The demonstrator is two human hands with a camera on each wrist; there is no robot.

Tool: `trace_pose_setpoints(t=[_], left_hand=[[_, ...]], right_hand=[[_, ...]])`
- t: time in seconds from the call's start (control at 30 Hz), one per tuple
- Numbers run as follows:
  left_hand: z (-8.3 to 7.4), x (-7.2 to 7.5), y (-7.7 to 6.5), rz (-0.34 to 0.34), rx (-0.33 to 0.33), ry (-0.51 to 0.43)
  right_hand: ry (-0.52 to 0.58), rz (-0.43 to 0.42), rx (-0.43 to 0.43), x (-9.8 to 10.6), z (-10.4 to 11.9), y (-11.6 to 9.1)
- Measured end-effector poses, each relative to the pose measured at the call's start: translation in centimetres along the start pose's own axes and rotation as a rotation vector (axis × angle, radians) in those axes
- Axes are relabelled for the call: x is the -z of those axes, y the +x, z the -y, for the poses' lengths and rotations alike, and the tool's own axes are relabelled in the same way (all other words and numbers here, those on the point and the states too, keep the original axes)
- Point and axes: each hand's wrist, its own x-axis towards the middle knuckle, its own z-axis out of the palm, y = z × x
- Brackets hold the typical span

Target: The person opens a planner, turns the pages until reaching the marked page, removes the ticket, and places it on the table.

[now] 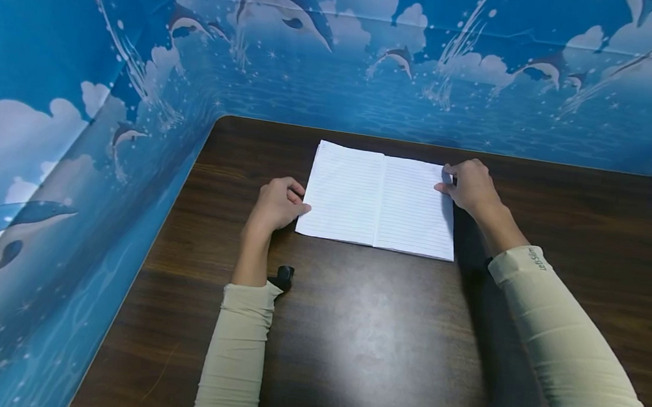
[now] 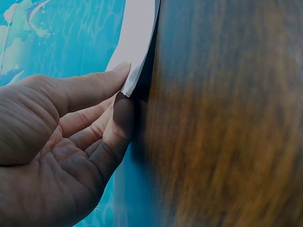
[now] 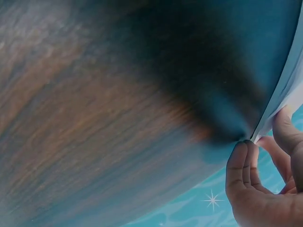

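An open notebook point(image 1: 345, 192) with ruled white pages lies near the far side of the dark wooden table, its fold running down the middle. At its left edge my left hand point(image 1: 279, 204) pinches the pages between thumb and fingers; in the left wrist view the thumb point(image 2: 102, 85) lies on top of the white paper point(image 2: 135, 47) with fingers beneath. My right hand point(image 1: 472, 186) pinches the notebook's right edge near the upper corner. In the right wrist view, fingertips point(image 3: 240, 153) meet the notebook's edge from below, with the thumb on the page side.
The brown wooden table point(image 1: 360, 338) reflects a bright patch of light in front of the notebook. A blue curtain point(image 1: 337, 86) printed with dolphins and clouds stands along the table's far and left edges. A small black device point(image 1: 283, 277) sits at the left wrist.
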Motion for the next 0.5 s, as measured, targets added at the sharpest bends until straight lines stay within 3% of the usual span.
trace_pose_setpoints(t=[0.5], left_hand=[[-0.17, 0.01, -0.08, -0.003, 0.0, 0.009]], right_hand=[[0.055, -0.012, -0.03, -0.56, 0.46, -0.57]])
